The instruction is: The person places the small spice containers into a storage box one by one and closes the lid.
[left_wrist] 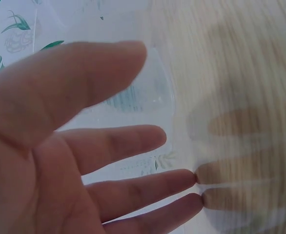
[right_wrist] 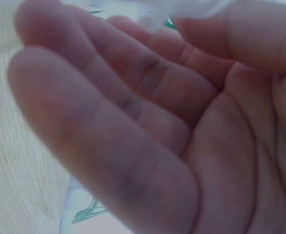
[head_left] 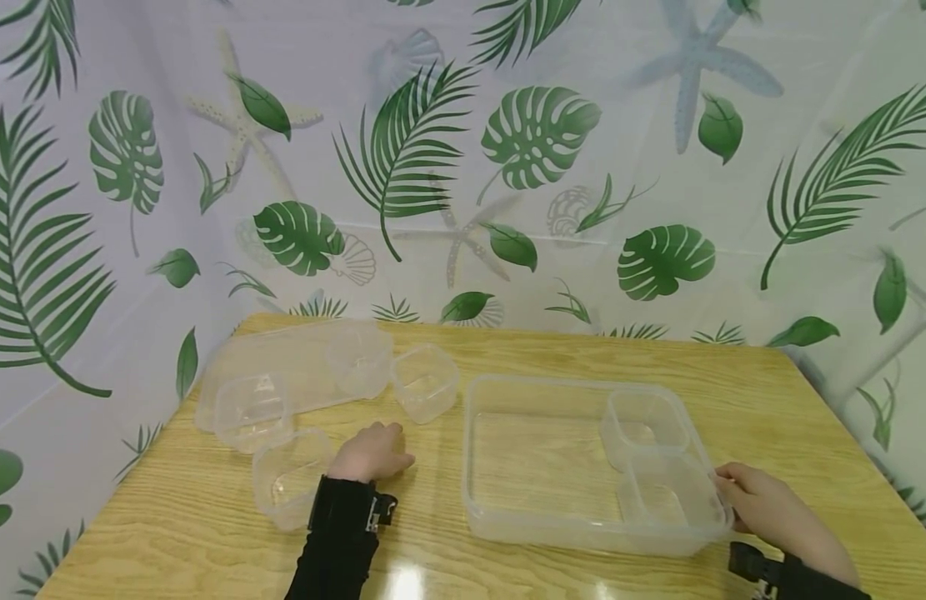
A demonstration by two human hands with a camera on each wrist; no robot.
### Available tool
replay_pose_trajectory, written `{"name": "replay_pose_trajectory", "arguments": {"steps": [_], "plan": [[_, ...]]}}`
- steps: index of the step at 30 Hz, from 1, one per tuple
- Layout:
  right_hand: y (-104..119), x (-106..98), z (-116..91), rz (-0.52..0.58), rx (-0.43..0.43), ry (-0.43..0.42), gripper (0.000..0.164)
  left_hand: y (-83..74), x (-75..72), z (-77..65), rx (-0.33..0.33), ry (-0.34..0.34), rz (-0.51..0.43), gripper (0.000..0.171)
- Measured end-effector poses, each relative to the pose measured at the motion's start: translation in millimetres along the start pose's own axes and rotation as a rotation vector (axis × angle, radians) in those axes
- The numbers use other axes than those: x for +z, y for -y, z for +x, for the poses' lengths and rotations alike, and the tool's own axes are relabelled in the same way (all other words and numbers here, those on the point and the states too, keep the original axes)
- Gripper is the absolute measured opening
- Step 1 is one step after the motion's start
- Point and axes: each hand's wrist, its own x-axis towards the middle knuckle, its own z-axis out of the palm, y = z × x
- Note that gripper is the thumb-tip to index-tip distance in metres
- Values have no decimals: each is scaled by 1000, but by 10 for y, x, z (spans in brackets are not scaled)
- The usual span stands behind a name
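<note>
My right hand [head_left: 770,504] is at the right end of a large clear plastic box [head_left: 538,533], pinching its rim between thumb and forefinger. The other fingers lie loosely below, seen close in the right wrist view. Inside the box, two small clear containers [head_left: 646,398] stand one behind the other along its right side. My left hand [head_left: 368,454] is low over the table left of the box, fingers apart and holding nothing. It is nearest to a small clear container [head_left: 290,492] on its left and another container [head_left: 425,385] beyond it.
A large translucent lid [head_left: 282,358] lies at the back left. One small container [head_left: 357,367] is on or against it, and another container [head_left: 251,412] is at its front edge. The wooden table [head_left: 425,542] meets a leaf-patterned cloth [head_left: 447,275] behind.
</note>
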Motion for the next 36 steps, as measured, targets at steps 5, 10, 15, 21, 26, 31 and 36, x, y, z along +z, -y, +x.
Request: {"name": "replay_pose_trajectory", "arguments": {"steps": [5, 10, 15, 21, 26, 31, 36], "plan": [[2, 1, 1, -2, 2, -2, 42, -33, 13, -1, 5, -19, 23, 29], [0, 12, -4, -2, 10, -8, 42, -57, 25, 4, 25, -30, 35, 27], [-2, 15, -6, 6, 19, -9, 43, -80, 25, 3, 36, -32, 41, 30], [12, 7, -3, 4, 10, -4, 40, -90, 50, 11, 38, -18, 39, 25], [29, 6, -4, 4, 10, -3, 40, -84, 96, 33, 28, -30, 69, 24], [32, 9, -2, 4, 8, -2, 40, -56, 143, 49, 16, -59, 93, 23], [24, 7, 10, 2, 7, 2, 40, -23, 179, 62, 24, -83, 90, 26]]}}
